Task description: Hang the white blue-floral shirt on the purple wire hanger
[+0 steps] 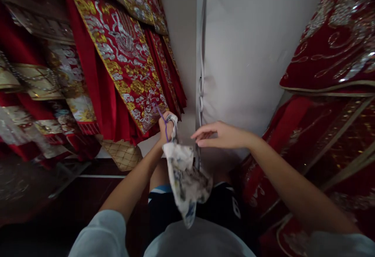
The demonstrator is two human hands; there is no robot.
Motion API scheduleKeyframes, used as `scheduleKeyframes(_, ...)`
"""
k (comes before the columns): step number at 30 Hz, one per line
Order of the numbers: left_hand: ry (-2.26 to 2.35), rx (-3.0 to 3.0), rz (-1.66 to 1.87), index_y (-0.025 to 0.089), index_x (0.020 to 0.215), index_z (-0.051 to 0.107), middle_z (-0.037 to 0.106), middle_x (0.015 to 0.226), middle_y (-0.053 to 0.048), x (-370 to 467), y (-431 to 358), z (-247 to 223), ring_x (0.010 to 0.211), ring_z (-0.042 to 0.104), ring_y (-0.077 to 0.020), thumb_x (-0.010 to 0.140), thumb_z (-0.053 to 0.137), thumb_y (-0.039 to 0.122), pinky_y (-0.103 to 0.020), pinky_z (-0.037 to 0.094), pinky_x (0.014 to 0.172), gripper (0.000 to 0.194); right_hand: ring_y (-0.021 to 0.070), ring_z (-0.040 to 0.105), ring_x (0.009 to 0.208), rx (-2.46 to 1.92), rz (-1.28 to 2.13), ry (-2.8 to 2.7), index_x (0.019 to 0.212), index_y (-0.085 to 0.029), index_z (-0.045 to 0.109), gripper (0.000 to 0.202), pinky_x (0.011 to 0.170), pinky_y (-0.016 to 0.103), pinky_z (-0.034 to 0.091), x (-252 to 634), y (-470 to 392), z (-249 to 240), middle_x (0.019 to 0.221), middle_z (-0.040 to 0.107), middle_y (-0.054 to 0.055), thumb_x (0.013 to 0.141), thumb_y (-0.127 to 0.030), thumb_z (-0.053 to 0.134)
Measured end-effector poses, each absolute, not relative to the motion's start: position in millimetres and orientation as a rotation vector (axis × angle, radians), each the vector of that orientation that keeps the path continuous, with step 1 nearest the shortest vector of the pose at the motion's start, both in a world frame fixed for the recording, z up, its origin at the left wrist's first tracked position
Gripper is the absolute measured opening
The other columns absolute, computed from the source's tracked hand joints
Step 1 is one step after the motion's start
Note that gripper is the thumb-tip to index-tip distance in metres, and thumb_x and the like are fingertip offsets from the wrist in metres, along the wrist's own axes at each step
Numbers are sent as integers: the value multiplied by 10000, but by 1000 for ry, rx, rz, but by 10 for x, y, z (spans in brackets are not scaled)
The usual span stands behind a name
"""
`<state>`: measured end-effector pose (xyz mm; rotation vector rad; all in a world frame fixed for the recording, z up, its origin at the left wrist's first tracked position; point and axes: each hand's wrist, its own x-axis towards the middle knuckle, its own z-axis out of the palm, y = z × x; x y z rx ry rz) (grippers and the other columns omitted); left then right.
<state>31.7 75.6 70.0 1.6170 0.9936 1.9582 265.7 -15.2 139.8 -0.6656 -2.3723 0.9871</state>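
At the left, a red skirt panel worked in gold and silver embroidery (125,54) hangs close behind your left grip (163,126). That grip looks closed, pinching the bunched upper end of a patterned white cloth (184,186), though the fingertips are hidden. A thin purple cord (166,134) runs across the same hand beside the bunched end; you cannot tell whether it is tied to the cloth.

In the middle, the cloth dangles from your left grip over your lap, its lower part slack and blurred. Judging by the way it droops, expect it to be light, soft and limp, with little to break and little tendency to slip. It will probably swing and fold, so the gathered top is the surest hold; a loose lower edge would steady it. The cord could snag.

Just right of the cloth's top, your right grip (218,135) is spread, fingers reaching toward it, empty and apart from it. Farther right hang dark red sequined garments (331,63).
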Motion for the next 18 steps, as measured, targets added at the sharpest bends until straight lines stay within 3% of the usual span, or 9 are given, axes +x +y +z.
scheduleKeyframes(3,769,1512,1878,191,600,453,425,529,27,529,626,713,493,380,-111,731,527,206,-231,275,481,151,207,638,1024,-795,682,-2222,1163,-221,690,352,956,401,492,2724,174,1121,1156,702,86,846,-373,666)
scheduleKeyframes(6,469,1412,1628,206,576,376,379,477,42,688,588,858,435,372,-102,699,617,322,-244,290,470,294,217,614,1110,-835,711,-1939,1218,-238,652,427,994,421,469,2769,464,842,1277,649,84,828,-413,670)
scheduleKeyframes(9,284,1395,1281,209,612,375,389,503,33,779,513,1024,437,407,-104,742,658,371,-266,337,497,351,212,655,1003,-848,1026,-1733,1034,-211,719,429,910,366,511,2766,471,618,1074,727,64,780,-554,678)
scheduleKeyframes(12,209,1316,1026,184,647,455,470,574,2,818,375,1086,519,506,-127,739,702,329,-268,377,538,300,172,662,703,-894,1400,-1505,809,-172,726,458,669,280,530,2771,258,459,749,726,40,682,-612,743)
scheduleKeyframes(15,345,1242,1043,171,763,581,625,728,-45,805,273,1018,698,632,-203,711,725,279,-319,477,649,187,121,603,532,-913,1480,-1272,779,-169,718,446,516,219,466,2886,74,384,656,703,14,562,-532,858)
scheduleKeyframes(18,566,1197,1245,148,890,674,713,855,-82,685,256,873,855,678,-283,611,776,176,-389,531,775,298,127,608,498,-871,1354,-1121,716,-174,698,418,488,217,466,3144,78,409,621,699,17,530,-501,882)
